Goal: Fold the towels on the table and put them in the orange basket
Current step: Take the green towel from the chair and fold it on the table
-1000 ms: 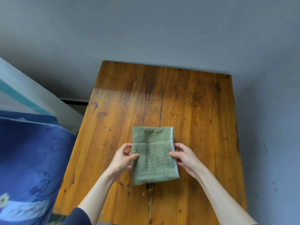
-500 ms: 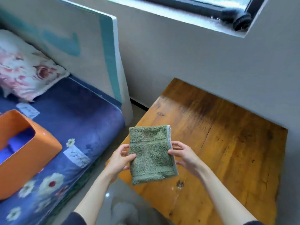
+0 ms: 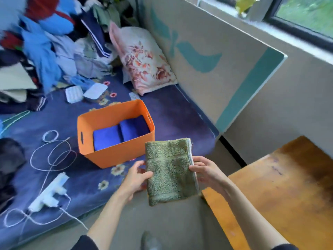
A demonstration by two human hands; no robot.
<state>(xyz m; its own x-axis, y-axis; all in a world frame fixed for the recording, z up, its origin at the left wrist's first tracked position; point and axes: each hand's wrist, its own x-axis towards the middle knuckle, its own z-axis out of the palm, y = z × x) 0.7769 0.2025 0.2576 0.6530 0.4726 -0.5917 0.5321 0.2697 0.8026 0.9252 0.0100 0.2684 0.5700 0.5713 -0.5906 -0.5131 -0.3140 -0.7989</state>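
Observation:
A folded green towel (image 3: 170, 170) hangs in the air between my two hands, just left of the wooden table (image 3: 281, 193) and over the grey floor. My left hand (image 3: 135, 179) grips its left edge and my right hand (image 3: 207, 173) grips its right edge. The orange basket (image 3: 115, 154) stands on the blue bed cover, up and to the left of the towel. Two folded blue towels (image 3: 120, 134) lie side by side inside it.
A floral pillow (image 3: 144, 60) leans at the head of the bed by a grey and teal board (image 3: 216, 56). A heap of clothes (image 3: 50, 42) fills the far left. A white power strip (image 3: 48, 193) and looped cord lie on the bed cover.
The towel has been lifted off the table and carried left, held by both hands throughout. My view swung left, so the bed and the orange basket now fill the scene.

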